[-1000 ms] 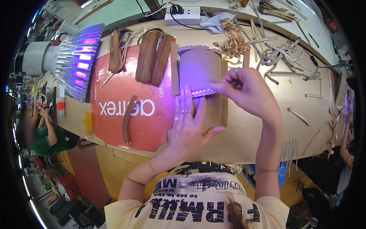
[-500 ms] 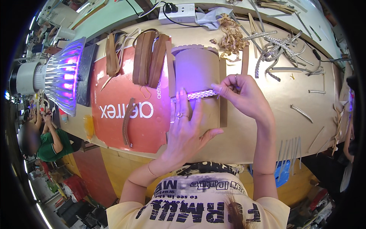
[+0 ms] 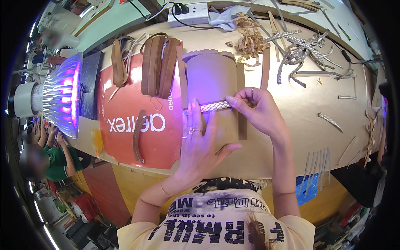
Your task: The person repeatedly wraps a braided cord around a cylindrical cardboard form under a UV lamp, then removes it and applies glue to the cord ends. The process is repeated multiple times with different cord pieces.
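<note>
A tan roll-shaped form (image 3: 211, 81) lies on the bench in front of me, lit violet on top. Across it runs a silvery braided strip (image 3: 214, 106), with a narrow brown band showing along its far edge. My left hand (image 3: 199, 139) rests flat with fingers spread, its fingertips over the strip's left part and its thumb stretched to the right. At the strip's right end, my right hand (image 3: 254, 107) pinches it between thumb and fingers. The fingertips hide that end.
A glowing violet lamp (image 3: 62, 96) stands at left. Brown strap bundles (image 3: 156, 66) and a loose brown strip (image 3: 138, 135) lie on a red sheet (image 3: 121, 146). Tangled braided cords (image 3: 306, 50), tan scraps (image 3: 248, 39) and a power strip (image 3: 187, 16) are behind. Another person (image 3: 60, 162) sits far left.
The view has shifted slightly, so most things sit a little further left. My right thumb and fingers have moved slightly inward along the strip. My left hand stays spread on the form.
</note>
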Demonstrator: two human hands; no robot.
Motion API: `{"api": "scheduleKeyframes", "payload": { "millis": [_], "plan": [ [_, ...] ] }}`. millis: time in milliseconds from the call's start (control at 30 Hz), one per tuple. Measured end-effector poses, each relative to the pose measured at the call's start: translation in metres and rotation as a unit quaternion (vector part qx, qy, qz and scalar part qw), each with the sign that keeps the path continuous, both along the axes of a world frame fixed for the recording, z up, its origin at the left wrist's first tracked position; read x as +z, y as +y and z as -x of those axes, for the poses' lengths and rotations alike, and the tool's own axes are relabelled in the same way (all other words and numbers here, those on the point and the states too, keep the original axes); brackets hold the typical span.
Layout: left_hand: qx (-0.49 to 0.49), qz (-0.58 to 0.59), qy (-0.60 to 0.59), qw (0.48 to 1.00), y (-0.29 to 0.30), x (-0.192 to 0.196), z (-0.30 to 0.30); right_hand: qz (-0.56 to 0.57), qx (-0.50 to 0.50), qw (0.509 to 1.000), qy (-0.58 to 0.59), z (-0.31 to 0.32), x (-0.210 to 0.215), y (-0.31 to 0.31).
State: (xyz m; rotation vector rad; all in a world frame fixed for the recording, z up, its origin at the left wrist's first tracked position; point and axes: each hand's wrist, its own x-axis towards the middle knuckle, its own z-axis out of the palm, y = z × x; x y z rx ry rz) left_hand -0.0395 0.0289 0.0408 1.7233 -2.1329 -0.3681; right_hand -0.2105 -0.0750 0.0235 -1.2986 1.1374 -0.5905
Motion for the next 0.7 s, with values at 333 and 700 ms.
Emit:
{"api": "scheduleKeyframes", "payload": {
  "millis": [333, 700],
  "plan": [
    [0.002, -0.017, -0.003, 1.000, 0.000, 0.002, 0.000, -0.039, -0.010, 0.999, 0.001, -0.002, -0.005, 0.003],
    [0.007, 0.023, 0.032, 0.999, 0.003, -0.005, -0.001, -0.089, -0.185, 0.973, -0.108, -0.016, -0.035, 0.020]
  ]
}}
